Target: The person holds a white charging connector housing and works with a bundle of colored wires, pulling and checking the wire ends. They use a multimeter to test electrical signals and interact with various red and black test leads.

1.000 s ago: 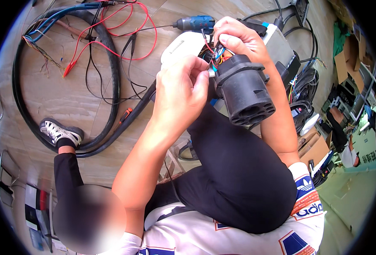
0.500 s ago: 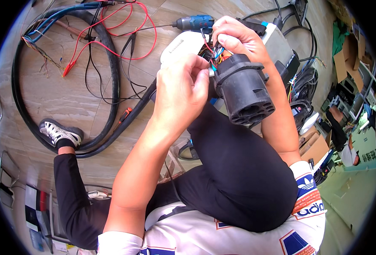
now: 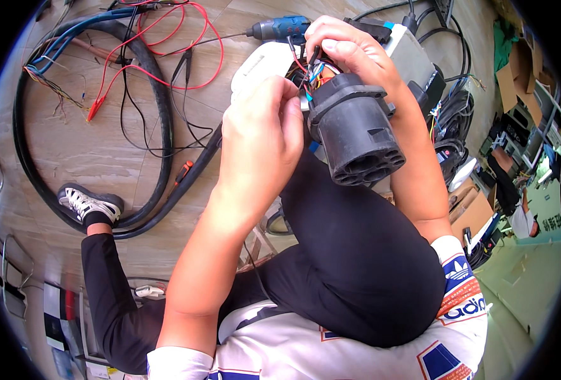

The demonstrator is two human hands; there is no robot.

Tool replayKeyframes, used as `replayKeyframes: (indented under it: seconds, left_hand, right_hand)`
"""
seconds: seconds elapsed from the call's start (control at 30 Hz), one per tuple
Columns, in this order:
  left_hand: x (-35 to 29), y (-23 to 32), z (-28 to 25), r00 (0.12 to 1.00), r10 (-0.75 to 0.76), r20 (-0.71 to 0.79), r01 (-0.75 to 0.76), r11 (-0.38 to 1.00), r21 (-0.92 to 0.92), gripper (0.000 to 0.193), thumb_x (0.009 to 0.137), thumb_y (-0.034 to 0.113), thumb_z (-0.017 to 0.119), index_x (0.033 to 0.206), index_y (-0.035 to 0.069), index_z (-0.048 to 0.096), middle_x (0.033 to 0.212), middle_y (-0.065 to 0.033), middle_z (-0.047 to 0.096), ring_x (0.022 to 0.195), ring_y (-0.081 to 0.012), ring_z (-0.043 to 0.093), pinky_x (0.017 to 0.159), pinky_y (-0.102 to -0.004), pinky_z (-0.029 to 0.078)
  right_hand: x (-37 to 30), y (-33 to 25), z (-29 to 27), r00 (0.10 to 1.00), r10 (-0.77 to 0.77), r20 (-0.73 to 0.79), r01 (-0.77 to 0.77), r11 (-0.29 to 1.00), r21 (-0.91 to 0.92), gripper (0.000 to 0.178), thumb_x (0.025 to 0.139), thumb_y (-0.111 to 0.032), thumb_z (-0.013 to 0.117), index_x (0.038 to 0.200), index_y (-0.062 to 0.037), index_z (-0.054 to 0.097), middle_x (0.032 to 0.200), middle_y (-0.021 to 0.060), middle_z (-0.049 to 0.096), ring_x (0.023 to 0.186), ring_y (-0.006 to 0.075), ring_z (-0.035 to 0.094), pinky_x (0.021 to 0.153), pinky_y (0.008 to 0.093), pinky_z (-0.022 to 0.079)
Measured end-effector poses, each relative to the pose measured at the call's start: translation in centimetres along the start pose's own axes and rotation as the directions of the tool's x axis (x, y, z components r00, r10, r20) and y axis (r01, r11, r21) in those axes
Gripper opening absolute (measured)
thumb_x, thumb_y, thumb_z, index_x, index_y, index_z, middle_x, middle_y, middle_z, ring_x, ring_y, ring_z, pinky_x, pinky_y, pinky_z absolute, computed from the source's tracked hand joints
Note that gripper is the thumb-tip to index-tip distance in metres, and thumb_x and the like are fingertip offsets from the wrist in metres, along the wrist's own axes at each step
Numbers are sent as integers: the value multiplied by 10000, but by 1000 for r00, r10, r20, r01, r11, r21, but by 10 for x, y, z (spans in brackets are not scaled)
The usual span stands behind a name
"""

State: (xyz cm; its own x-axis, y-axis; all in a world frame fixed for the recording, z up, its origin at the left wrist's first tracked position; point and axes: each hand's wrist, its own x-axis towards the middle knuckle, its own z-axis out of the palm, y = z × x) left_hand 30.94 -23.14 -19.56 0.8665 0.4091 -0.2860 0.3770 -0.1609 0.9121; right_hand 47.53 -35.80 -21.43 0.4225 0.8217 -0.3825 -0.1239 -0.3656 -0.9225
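A black round multi-pin connector (image 3: 363, 136), its open sockets facing me, sits above my raised knee. Thin coloured wires (image 3: 322, 73) come out of its back end. My right hand (image 3: 350, 50) is behind the connector, thumb and fingertips pinched on a dark wire (image 3: 315, 56). On the left of the bundle, my left hand (image 3: 261, 126) is closed, thumb against forefinger, beside the wires; what lies between the fingertips is hidden. Behind the hands shows a white plastic housing (image 3: 261, 63).
A blue power drill (image 3: 280, 28) lies beyond the hands. Thick black cable (image 3: 167, 114) loops on the tiled floor around my foot, with red test leads (image 3: 220, 63) across it. An orange-handled tool (image 3: 183, 172) rests by the cable. More cables (image 3: 451, 120) and cardboard boxes (image 3: 470, 209) are at right.
My left hand has drawn slightly left and down from the wires. The right fingers have shifted a little left and up, with the dark wire now more visible between them.
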Motion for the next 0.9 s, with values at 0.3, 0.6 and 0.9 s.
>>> replayKeyframes:
  seconds: [0.3, 0.6, 0.9]
  left_hand:
    - [1, 6, -2, 999, 12, 30, -14, 998, 57, 57, 827, -6, 649, 872, -19, 617, 814, -198, 659, 807, -383, 646, 735, -471, 514]
    - [4, 2, 0, 997, -71, 31, 73, 995, -67, 52, 810, -8, 664, 851, -27, 637, 764, -193, 668, 725, -380, 669, 692, -449, 526]
    - [7, 6, -5, 989, -123, 86, 134, 982, -134, 43, 831, 9, 642, 844, -31, 649, 708, -187, 659, 652, -344, 670, 641, -403, 528]
  right_hand:
    - [0, 2, 2, 999, 35, -10, -34, 998, 61, 254, 985, -232, 520, 950, -19, 655, 932, 3, 594, 866, 84, 534, 778, 252, 432]
    - [-1, 0, 6, 989, 149, 0, -145, 966, 214, 205, 992, -200, 529, 1005, -32, 646, 918, -20, 608, 847, 57, 541, 774, 222, 444]
    - [-3, 11, 3, 998, -44, -53, 46, 999, 28, 171, 975, -172, 626, 1001, -9, 666, 950, 8, 596, 900, 90, 577, 823, 254, 469]
